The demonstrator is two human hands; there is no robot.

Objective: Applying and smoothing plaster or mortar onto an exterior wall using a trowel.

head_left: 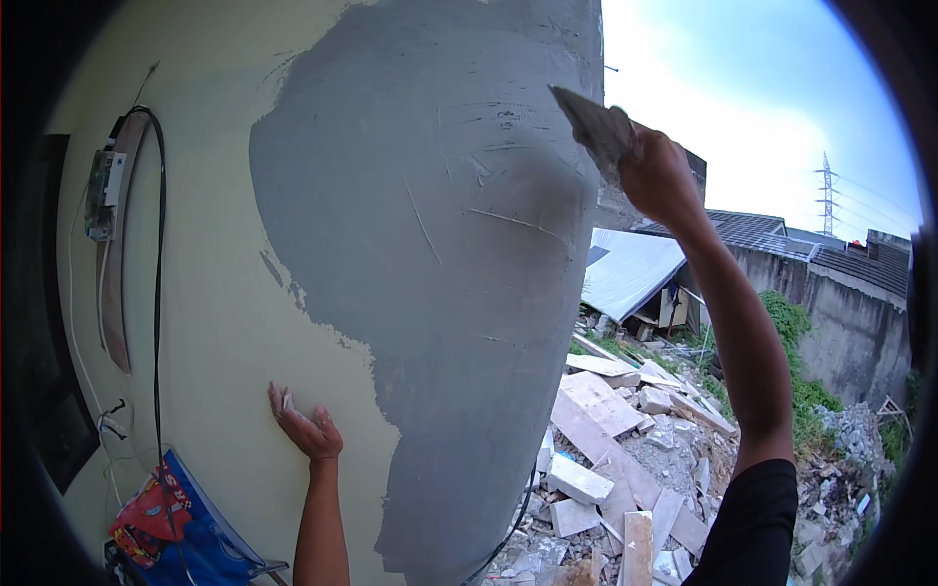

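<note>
— Item one, right hand [657, 176]?
— My fingers closed around a flat grey plaster-smeared trowel [591, 125], its blade at the edge of the wet grey plaster patch [440, 244].
— Item two, left hand [305, 422]?
— Open, palm flat against the pale yellow wall [210, 322], holding nothing.

The right arm [747, 342] wore a black short sleeve [757, 518] ending above the elbow; the left forearm [320, 527] was bare, both hands ungloved.
</note>
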